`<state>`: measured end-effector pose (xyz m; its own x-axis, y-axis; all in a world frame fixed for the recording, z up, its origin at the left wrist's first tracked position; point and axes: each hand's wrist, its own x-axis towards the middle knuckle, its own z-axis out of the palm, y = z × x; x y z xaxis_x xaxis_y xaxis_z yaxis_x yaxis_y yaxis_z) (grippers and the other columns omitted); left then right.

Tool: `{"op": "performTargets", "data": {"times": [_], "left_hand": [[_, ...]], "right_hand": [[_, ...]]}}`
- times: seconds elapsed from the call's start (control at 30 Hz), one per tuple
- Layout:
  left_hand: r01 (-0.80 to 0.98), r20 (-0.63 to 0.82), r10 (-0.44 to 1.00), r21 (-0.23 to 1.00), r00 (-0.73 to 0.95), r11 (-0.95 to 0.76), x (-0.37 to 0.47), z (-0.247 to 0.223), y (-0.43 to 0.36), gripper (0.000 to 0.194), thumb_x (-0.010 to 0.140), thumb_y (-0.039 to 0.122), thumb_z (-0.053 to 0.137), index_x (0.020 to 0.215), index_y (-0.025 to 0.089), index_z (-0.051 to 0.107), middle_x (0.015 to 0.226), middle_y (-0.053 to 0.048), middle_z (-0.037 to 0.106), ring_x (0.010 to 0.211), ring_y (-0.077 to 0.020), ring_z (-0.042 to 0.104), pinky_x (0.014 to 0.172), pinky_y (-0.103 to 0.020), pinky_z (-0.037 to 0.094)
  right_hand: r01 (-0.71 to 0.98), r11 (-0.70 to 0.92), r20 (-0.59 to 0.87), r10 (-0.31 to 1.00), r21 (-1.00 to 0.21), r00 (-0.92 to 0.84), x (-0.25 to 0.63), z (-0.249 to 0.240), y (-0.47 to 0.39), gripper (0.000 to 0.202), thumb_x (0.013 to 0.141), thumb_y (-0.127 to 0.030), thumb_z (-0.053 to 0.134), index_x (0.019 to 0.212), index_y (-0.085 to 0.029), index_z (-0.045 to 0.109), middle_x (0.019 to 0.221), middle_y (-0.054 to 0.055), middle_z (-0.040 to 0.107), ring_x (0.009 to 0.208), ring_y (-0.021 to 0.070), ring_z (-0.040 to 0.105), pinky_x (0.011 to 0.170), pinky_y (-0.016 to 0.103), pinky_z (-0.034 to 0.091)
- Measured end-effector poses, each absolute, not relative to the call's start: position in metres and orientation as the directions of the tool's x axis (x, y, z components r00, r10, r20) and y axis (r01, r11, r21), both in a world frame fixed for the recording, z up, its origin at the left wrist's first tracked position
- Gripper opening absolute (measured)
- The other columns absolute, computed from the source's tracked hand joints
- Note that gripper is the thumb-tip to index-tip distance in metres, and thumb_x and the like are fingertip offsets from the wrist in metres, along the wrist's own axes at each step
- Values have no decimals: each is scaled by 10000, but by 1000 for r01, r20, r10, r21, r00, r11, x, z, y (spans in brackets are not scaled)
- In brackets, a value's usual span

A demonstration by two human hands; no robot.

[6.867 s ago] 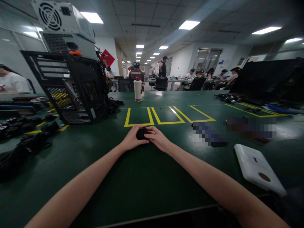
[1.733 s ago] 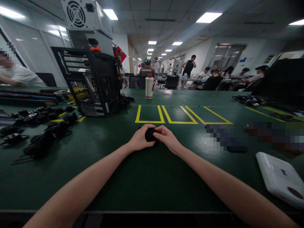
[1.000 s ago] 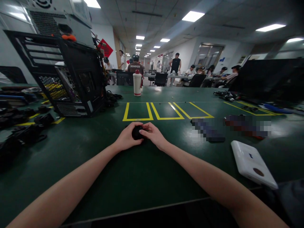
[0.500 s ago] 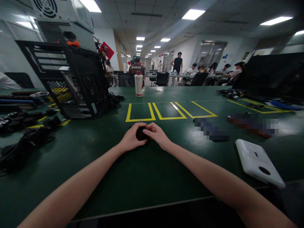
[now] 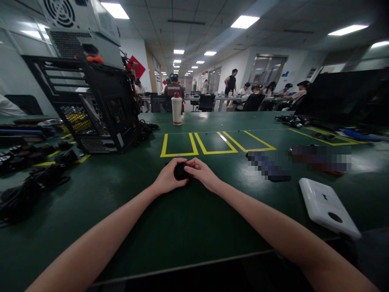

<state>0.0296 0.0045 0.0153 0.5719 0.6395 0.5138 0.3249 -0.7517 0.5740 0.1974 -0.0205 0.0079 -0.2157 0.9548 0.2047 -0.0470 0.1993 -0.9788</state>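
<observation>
Between my two hands is a small round black object point(image 5: 180, 172), low over the green table point(image 5: 182, 219); its exact kind does not show. My left hand point(image 5: 166, 177) curls round its left side, with thumb and fingers gripping it. From the right, my right hand point(image 5: 202, 173) pinches its upper edge with bent fingers. The fingers hide part of the object. Just beyond my hands, yellow tape outlines point(image 5: 179, 155) mark the tabletop.
An open black computer case point(image 5: 100, 109) with grey power supplies on top stands at left, near bundled black cables point(image 5: 33, 182). A cream bottle point(image 5: 176, 111) stands ahead. To the right lie a white device point(image 5: 326, 207) and blurred-out items point(image 5: 267, 165). People sit farther back.
The view has shifted very slightly. Both hands keep the same hold on the round black object; a standing person in the background has turned a little.
</observation>
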Motion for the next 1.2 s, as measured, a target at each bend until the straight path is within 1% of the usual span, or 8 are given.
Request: {"op": "performTargets", "data": {"times": [0.1,0.23,0.43,0.63,0.8,1.0,1.1,1.2], "left_hand": [[319,512,634,574,579,-755,29,16,4,553,628,226,648,1134,214,425,1129,-64,523,1050,-224,508,915,-410,403],[332,515,640,568,570,-753,30,13,6,565,614,220,656,1130,215,425,1130,-63,517,1060,-230,500,923,-409,396],[335,503,647,577,573,-745,30,12,7,559,618,197,642,1130,220,417,1139,-62,510,1063,-228,499,921,-397,397],[322,499,649,592,575,-739,30,15,6,556,621,222,651,1129,221,426,1137,-64,515,1064,-238,498,925,-420,391],[319,493,651,598,576,-735,29,16,4,564,621,208,651,1137,226,424,1146,-63,506,1071,-236,494,929,-415,390],[318,509,645,587,570,-745,29,14,4,568,602,176,652,1123,221,429,1133,-63,511,1061,-236,497,918,-412,396],[322,500,648,589,575,-741,29,14,5,581,599,188,659,1130,223,425,1140,-66,507,1063,-241,494,917,-421,395],[325,501,646,585,576,-743,29,15,5,571,605,201,661,1126,225,429,1134,-64,511,1063,-242,495,923,-429,389]], "right_hand": [[-42,205,209,963,-978,-169,195,5,-16,251,681,-314,635,877,-203,525,914,11,574,921,156,539,860,371,415],[-56,177,185,963,-983,-195,196,3,-13,296,658,-254,660,906,-181,514,962,28,561,945,159,540,882,370,408],[-16,182,179,948,-983,-262,199,9,-21,434,564,-196,732,908,-219,469,881,-1,551,898,172,544,811,376,440],[-9,198,197,967,-980,-158,194,13,-22,199,702,-296,615,844,-203,510,882,5,553,903,153,535,842,367,420],[-20,135,136,974,-991,-179,195,10,-18,288,668,-258,648,911,-178,518,957,38,556,940,168,539,869,382,412],[7,245,235,935,-969,-265,199,9,-21,404,571,-204,726,895,-211,484,913,1,538,905,170,543,842,385,427],[-4,239,232,940,-971,-249,197,12,-24,305,636,-257,680,873,-212,494,907,0,541,906,162,536,845,375,420],[-3,226,224,961,-974,-165,193,14,-24,206,686,-293,629,826,-198,511,860,-1,549,878,150,535,840,361,417]]}}
